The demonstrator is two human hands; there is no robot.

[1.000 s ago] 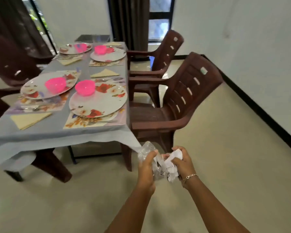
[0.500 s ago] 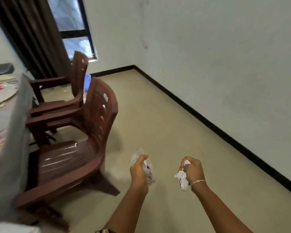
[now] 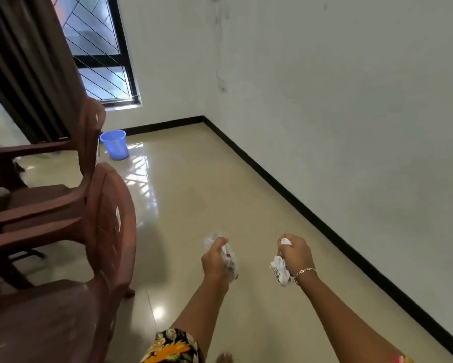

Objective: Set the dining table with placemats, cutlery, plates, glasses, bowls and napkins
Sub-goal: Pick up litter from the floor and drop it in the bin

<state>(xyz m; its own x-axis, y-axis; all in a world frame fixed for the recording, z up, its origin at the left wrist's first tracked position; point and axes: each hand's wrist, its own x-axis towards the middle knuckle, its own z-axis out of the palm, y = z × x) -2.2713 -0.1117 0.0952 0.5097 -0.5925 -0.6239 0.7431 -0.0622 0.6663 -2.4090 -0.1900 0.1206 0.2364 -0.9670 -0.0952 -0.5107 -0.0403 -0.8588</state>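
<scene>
Clothing: a black cloth with yellow flowers (image 3: pixel 171 346) sits at the bottom edge, under the left forearm.
Left hand (image 3: pixel 214 258): held out over the floor, fingers curled round a crumpled clear wrapper (image 3: pixel 230 262). The wrapper sticks out above and below the fist.
Right hand (image 3: pixel 296 251): level with the left and apart from it, fist closed on a wad of white paper (image 3: pixel 279 269). Most of the paper hangs below the fist and a small tuft shows at the top.
Wrist: a thin chain bracelet (image 3: pixel 305 271) on the right wrist.
Floor (image 3: pixel 220 195): glossy beige tiles under both hands.
Near chair (image 3: pixel 110 231): brown plastic, to the left of the hands, its back turned towards them.
Far chair (image 3: pixel 92 137): same kind, just behind the near one.
Skirting (image 3: pixel 324 227): a black strip along the foot of the white wall (image 3: pixel 351 100) on the right.
Bucket (image 3: pixel 114 144): blue, upright on the floor past the far chair, near the corner.
Window (image 3: pixel 99 56): dark frame with bars, above the bucket.
Curtain (image 3: pixel 24 69): dark brown, hanging left of the window.
</scene>
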